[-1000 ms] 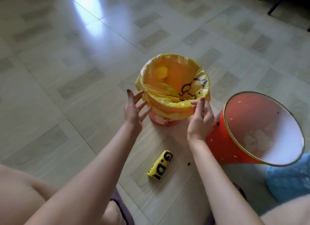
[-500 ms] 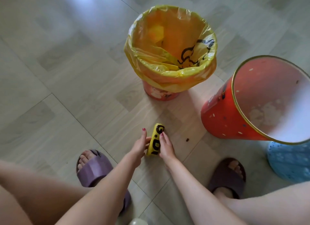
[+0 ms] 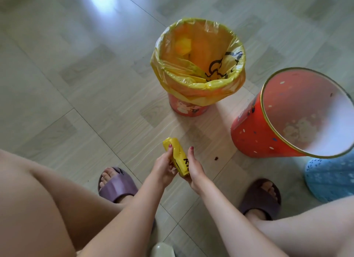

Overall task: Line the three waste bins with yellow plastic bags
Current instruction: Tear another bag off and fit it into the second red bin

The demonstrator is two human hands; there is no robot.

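The blue perforated bin [image 3: 331, 177] is cut off by the right edge, its rim hidden behind the unlined red bin [image 3: 268, 134], whose own mouth runs past the same edge. The lined bin [image 3: 188, 108] shows only its base below the yellow bag [image 3: 199, 84], and the print there is too small to read. The lettering on the roll of yellow bags [image 3: 179, 157] is mostly covered by the right hand [image 3: 195, 167] and the left hand [image 3: 162, 168]. A pale object [image 3: 162, 250] at the bottom edge is cropped and blurred beyond telling.
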